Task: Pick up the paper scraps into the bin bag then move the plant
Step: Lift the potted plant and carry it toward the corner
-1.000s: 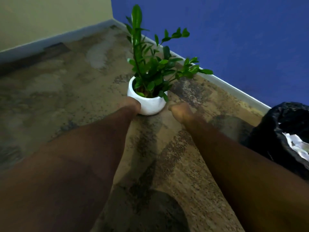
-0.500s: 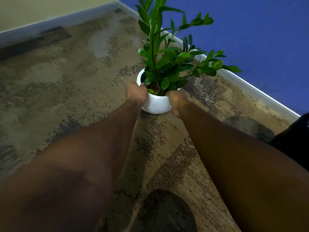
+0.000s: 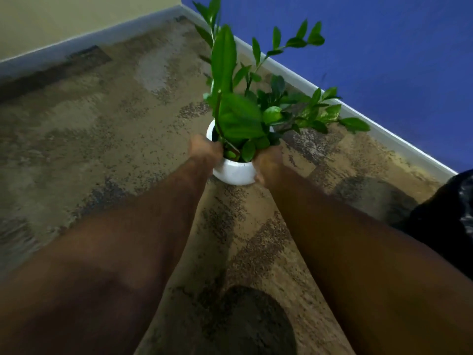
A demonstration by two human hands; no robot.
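A green leafy plant grows in a round white pot. My left hand grips the pot's left side and my right hand grips its right side. The pot is held between both hands, lifted a little above the brown patterned carpet. The pot's bottom edge is visible; my fingers wrapped around its far side are hidden. A black bin bag sits at the right edge, only partly in frame. No paper scraps show on the floor.
A blue wall with a white skirting board runs along the right. A cream wall meets it at the far corner. Dark shadows lie on the carpet near me.
Both hands closed on the pot's sides and raised it. The plant now sits nearer and larger in view. The bin bag has slid toward the right edge.
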